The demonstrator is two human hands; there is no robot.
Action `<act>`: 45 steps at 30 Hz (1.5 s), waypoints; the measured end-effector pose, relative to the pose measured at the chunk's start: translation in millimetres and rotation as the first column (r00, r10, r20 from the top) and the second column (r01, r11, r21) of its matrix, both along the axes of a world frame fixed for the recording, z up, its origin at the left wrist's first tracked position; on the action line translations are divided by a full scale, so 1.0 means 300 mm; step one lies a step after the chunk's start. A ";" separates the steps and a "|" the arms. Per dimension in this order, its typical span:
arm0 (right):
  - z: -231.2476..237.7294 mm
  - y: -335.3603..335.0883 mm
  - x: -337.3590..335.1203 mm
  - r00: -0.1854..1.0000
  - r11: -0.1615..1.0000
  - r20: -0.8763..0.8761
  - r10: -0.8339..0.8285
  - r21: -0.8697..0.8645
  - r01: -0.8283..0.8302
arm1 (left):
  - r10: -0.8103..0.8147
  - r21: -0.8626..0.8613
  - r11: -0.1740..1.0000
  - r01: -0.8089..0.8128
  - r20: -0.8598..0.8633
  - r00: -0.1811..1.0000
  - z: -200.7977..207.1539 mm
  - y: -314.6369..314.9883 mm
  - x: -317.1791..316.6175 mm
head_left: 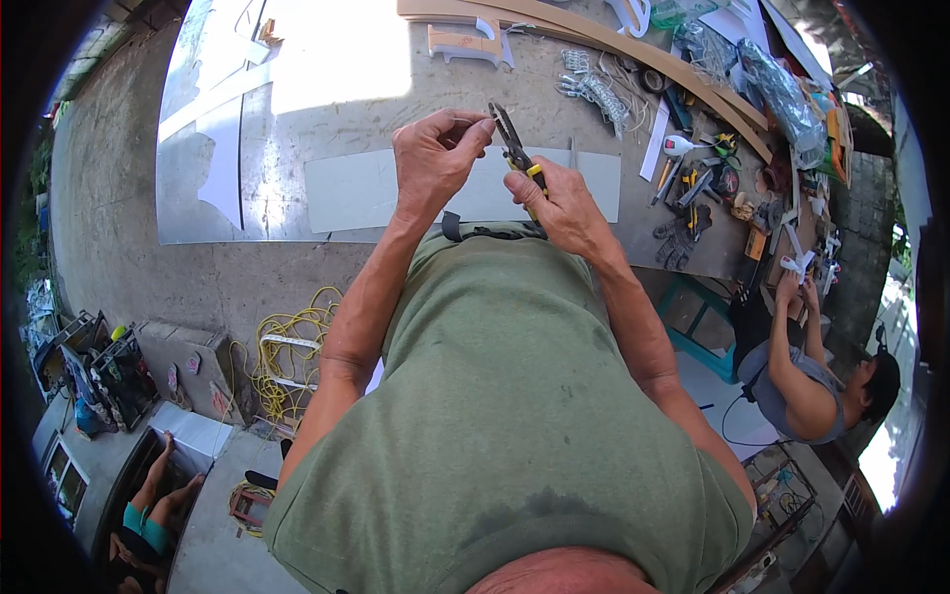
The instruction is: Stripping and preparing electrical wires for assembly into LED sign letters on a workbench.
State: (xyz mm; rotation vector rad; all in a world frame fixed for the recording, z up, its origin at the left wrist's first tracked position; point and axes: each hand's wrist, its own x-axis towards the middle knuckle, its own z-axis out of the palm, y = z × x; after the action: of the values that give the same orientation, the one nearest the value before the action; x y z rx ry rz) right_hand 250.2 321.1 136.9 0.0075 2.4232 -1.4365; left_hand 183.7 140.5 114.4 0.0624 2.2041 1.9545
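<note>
My right hand (566,206) is closed around a pair of pliers (514,148) with dark jaws and black-and-yellow handles. The jaws point up and away from me over the table. Just left of them, my left hand (432,161) pinches thumb against fingers beside the jaw tips. Something thin and pale seems to run from its fingertips, too fine to name. Under both hands lies a long, flat grey-white strip (366,190) on the metal-topped table (356,134). A small upright sliver (573,150) stands near the strip's far edge, right of the pliers.
Brown strips (604,45), a letter-shaped piece (463,43) and a bundle of white wired modules (594,91) lie farther back. Hand tools and a dark glove (677,244) crowd the right. A co-worker (807,381) handles a white piece beside a teal stool (683,322). Yellow cord (282,346) lies lower left.
</note>
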 end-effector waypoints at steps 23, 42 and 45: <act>-0.003 -0.012 -0.004 0.995 0.981 -0.072 0.071 0.186 -0.056 | 0.076 0.068 0.995 -0.074 -0.032 0.997 -0.032 0.019 0.007; -0.064 -0.052 0.025 0.959 0.912 -0.279 0.046 0.403 0.073 | 0.009 0.017 1.000 -0.009 0.004 1.000 -0.048 0.009 0.001; -0.063 -0.046 0.027 0.952 0.906 -0.300 0.068 0.419 0.067 | -0.080 -0.100 0.992 0.074 -0.065 0.995 -0.046 -0.007 -0.012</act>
State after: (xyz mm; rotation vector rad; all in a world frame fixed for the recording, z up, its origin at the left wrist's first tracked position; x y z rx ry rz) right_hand 258.3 307.2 118.0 -0.1265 2.9491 -0.9317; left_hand 180.0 138.5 100.5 0.2010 2.3009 1.8281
